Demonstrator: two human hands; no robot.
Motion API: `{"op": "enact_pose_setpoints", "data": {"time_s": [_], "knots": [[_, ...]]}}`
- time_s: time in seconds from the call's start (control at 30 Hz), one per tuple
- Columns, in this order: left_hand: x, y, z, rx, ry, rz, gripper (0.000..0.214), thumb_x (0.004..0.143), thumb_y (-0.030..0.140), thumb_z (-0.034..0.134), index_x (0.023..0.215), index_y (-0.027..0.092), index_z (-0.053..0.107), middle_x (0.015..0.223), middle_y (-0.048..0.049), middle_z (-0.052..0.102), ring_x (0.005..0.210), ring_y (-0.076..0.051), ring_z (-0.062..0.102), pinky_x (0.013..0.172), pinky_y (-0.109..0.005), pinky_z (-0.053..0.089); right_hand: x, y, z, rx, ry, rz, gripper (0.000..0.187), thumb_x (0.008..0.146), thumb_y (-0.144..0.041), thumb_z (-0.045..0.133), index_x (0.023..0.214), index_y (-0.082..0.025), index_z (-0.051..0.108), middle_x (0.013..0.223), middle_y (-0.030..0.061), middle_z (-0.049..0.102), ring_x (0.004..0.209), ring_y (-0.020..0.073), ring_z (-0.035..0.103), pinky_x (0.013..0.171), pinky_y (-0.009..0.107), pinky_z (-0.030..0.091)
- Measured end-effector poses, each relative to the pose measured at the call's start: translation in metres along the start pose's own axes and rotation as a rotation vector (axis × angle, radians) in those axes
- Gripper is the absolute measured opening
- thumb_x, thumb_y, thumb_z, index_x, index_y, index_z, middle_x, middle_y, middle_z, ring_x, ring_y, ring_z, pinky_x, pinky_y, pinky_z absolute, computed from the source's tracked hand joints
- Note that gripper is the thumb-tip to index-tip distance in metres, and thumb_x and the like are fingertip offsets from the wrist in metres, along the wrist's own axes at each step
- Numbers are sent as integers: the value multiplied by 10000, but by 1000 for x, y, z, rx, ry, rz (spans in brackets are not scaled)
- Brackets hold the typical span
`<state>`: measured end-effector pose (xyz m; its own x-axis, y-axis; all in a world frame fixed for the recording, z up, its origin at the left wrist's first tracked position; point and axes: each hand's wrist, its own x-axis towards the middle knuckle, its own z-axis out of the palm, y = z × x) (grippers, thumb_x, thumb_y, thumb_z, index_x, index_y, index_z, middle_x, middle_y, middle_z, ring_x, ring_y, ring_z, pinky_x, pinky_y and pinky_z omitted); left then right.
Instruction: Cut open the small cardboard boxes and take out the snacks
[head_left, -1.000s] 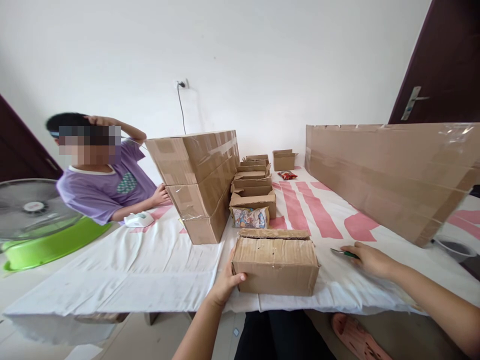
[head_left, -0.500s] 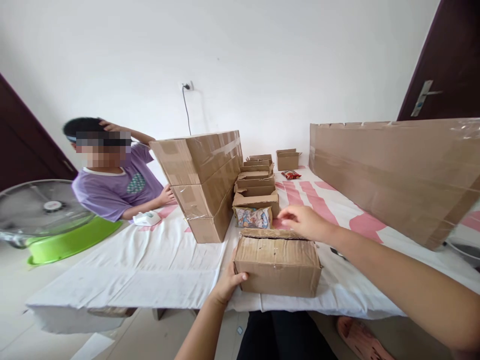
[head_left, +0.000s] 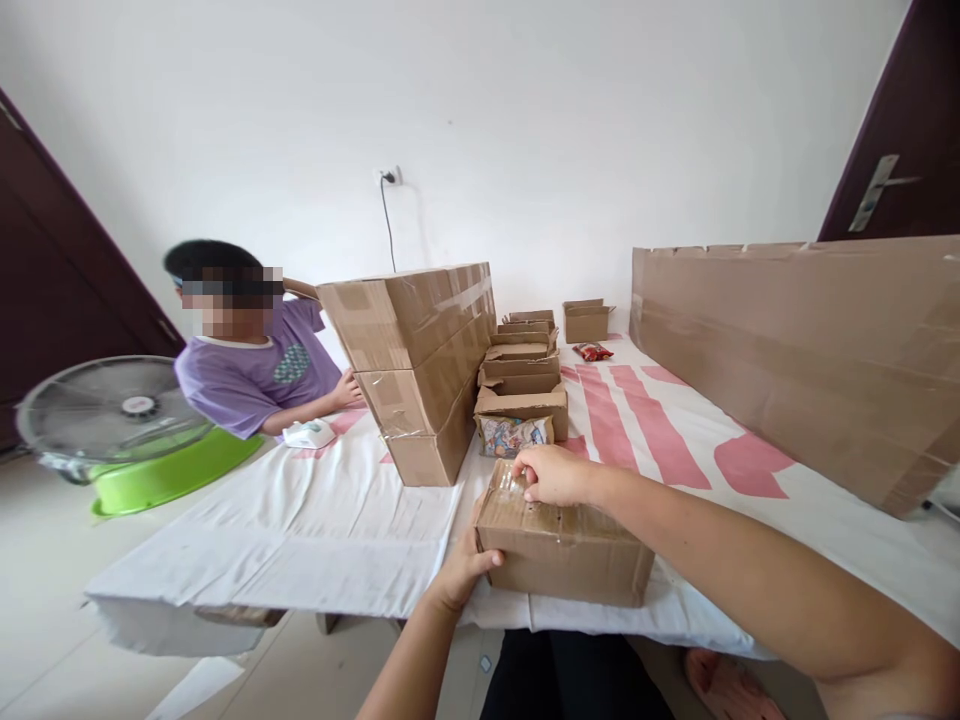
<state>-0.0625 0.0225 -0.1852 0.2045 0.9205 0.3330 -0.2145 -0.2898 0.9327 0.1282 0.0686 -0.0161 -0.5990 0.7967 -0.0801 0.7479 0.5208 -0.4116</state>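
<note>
Cardboard box (head_left: 566,570): on the surface (head_left: 300,560), close to its front edge, straight before me; flaps folded down over the top; its left end against my left hand (head_left: 469,568), its top beneath my right hand (head_left: 551,477).
Left-hand grip: grasping the box at its left end, thumb laid on the front face, fingers along the side, partly hidden.
Right-hand grip: fingers curled, tips at the left part of the top; whether they pinch anything, I cannot tell.
Left forearm: rising from the bottom edge of view, slanting up and rightward to the box.
Right forearm: reaching in from the lower right, crossing above the right part of the box, palm downward.
Printed packet (head_left: 514,436): just beyond the box, in front of a row of open boxes (head_left: 523,402).
</note>
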Motion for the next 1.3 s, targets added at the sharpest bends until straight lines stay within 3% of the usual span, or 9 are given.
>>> {"op": "enact_pose_setpoints", "data": {"time_s": [0.17, 0.33, 0.6, 0.83, 1.0, 1.17, 1.3], "knots": [[-1, -3, -1, -9, 20, -16, 1132, 561, 585, 856, 1500, 214, 344, 1500, -161, 449, 1416, -430, 314, 1175, -536, 237, 4, -3, 5, -20, -4, -22, 412, 680, -76, 695, 1061, -232, 706, 995, 6, 724, 884, 163, 658, 690, 216, 446], [-1, -2, -2, 6, 9, -9, 1143, 559, 581, 859, 1505, 210, 335, 1519, -159, 422, 1427, -434, 287, 1181, -536, 222, 5, -3, 6, -50, -1, -49, 431, 670, -44, 670, 1057, -229, 707, 1039, 21, 716, 958, 179, 651, 741, 224, 458], [-1, -3, -2, 13, 22, -18, 1130, 559, 604, 848, 1497, 220, 348, 1518, -150, 426, 1425, -423, 296, 1188, -520, 210, 9, -6, 8, -119, 69, -57, 185, 864, -198, 568, 980, -229, 708, 1112, 53, 699, 1015, 197, 656, 809, 264, 468], [0, 0, -1, 17, 16, -7, 1104, 572, 602, 842, 1489, 212, 367, 1513, -153, 431, 1426, -428, 291, 1182, -533, 222, 13, -20, 6, -265, 42, -78, 178, 766, -111, 638, 910, -182, 716, 1048, 109, 729, 996, 256, 680, 801, 296, 481], [0, 1, -1, 13, 0, 7, 1122, 573, 586, 849, 1501, 211, 341, 1548, -149, 377, 1440, -427, 262, 1182, -524, 232, 8, -22, 6, -325, 49, -108, 256, 764, -97, 637, 1012, -141, 680, 1158, 153, 680, 1033, 280, 664, 844, 325, 485], [1, 1, -1, 18, -29, 9, 1101, 589, 584, 842, 1503, 233, 338, 1563, -137, 355, 1447, -430, 242, 1186, -533, 218, 5, -16, 6, -333, 82, -118, 256, 843, -112, 559, 1083, -142, 642, 1168, 148, 661, 1018, 255, 668, 822, 324, 496], [0, -2, -3, 15, -13, 16, 1100, 585, 572, 849, 1500, 227, 345, 1560, -141, 361, 1449, -423, 241, 1193, -524, 204, 6, -13, 6, -343, 74, -139, 236, 831, -114, 585, 1049, -161, 662, 1149, 123, 672, 1005, 243, 671, 796, 299, 491]]}}
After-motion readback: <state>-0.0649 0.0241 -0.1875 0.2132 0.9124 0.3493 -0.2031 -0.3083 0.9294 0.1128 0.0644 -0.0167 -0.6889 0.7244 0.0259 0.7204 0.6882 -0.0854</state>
